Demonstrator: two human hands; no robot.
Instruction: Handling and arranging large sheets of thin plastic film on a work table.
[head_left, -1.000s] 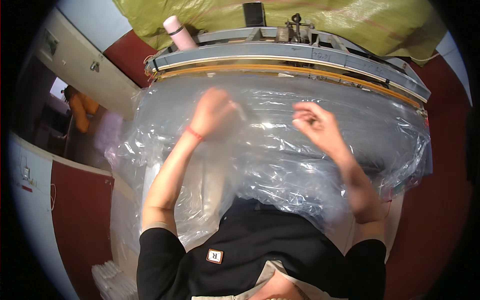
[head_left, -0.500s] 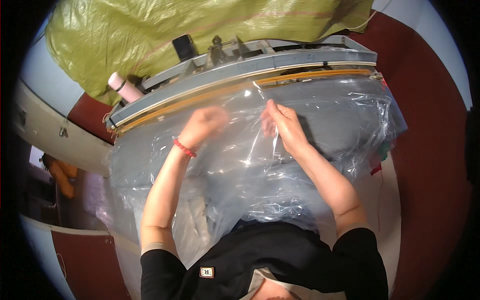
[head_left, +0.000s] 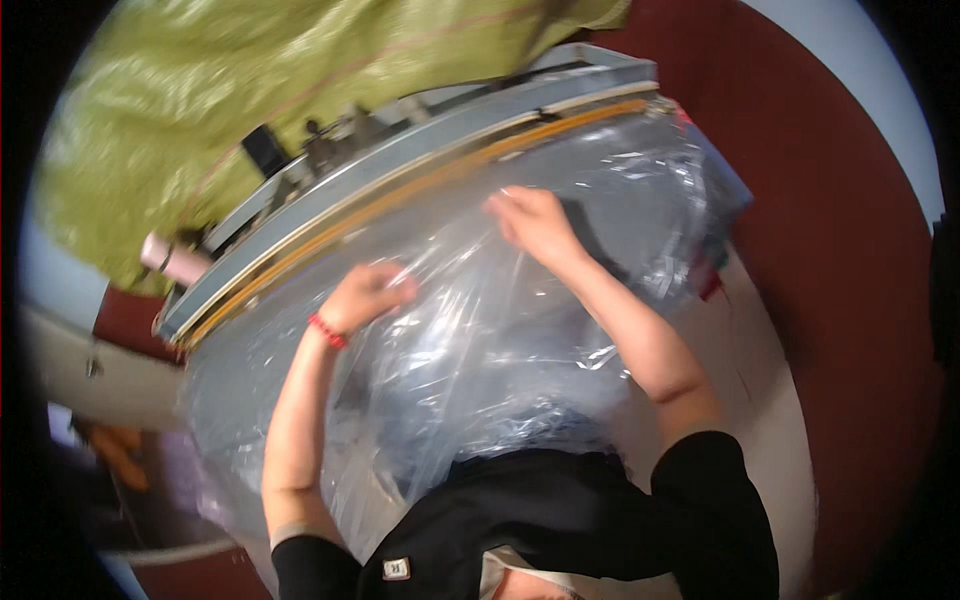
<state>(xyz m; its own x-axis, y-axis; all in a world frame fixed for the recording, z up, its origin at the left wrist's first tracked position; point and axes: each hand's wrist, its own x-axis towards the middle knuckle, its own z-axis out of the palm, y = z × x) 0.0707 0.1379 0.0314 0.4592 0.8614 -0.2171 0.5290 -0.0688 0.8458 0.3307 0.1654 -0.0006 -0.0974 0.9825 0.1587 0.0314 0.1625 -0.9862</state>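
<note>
surface: white table (head_left: pixel 770 400) | on it: clear plastic sheeting (head_left: pixel 470 330), heaped under both hands | beyond fingertips: grey sealing bar (head_left: pixel 420 170)

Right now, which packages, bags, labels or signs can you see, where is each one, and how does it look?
Clear plastic bag: large, crinkled, shiny, under both hands, reaching up to the long grey machine bar.
Green sack: woven, yellow-green, behind the bar, upper left.
Small label: pale square patch on the black shirt, bottom.
No signs or screens.
</note>
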